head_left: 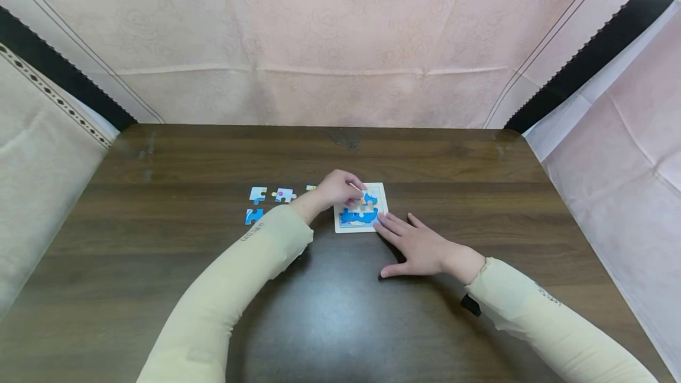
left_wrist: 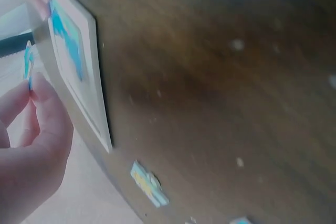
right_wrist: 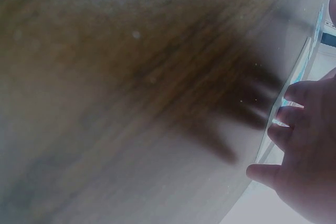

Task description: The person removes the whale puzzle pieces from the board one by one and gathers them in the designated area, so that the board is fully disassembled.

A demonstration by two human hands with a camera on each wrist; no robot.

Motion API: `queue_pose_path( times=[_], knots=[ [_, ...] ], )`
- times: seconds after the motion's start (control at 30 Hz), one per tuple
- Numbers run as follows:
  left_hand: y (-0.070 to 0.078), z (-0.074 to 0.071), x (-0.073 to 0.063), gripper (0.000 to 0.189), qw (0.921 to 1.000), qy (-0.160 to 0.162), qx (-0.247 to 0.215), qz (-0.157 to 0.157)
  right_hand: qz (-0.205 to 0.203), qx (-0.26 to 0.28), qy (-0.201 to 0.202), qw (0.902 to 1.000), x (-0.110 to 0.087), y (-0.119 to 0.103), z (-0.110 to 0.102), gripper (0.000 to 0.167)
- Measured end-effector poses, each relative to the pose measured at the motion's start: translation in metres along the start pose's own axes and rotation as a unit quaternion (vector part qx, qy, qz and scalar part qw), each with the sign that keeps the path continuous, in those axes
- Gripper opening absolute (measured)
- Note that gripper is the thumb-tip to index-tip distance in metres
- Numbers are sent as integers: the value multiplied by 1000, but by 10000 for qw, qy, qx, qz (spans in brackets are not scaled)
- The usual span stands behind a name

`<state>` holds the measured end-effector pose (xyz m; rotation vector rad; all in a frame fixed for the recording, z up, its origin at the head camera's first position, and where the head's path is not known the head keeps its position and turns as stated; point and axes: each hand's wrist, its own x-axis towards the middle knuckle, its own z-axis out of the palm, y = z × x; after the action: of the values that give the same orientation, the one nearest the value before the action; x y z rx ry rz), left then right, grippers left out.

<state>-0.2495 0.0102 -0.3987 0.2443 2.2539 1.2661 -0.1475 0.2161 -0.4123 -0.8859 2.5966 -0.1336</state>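
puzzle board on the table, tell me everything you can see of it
The puzzle board is a flat, roughly square panel with a pale raised rim; it looks like wood or card. Inside is a partly filled picture, with a large blue shape along the near side and a smaller blue one beyond. It lies flat on the brown table. The right hand rests fingertips on its near right corner. The left hand, pinching a piece, hides its far left part.

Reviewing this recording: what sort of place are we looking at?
Probably an indoor tabletop spot screened off with hangings, though the wider room is hidden. Pale patterned sheeting surrounds the far side of a dark wooden table, where a small puzzle board lies near loose pieces.
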Motion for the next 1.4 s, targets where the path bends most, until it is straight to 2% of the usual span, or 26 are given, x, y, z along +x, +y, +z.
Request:
queue_pose_path(
  times=[0.57,0.97,1.4],
  knots=[
    [-7,-31,-16,24,9991,-152,-304,-242,-2,-2,-14,10000,0,-1,0,91],
    [-20,-53,-30,26,9992,-1,-187,-363,18,-28,-18,10000,0,-1,0,91],
    [-40,-69,-46,27,9985,-29,-276,-468,-17,-78,25,10000,0,0,1,91]
  ],
)
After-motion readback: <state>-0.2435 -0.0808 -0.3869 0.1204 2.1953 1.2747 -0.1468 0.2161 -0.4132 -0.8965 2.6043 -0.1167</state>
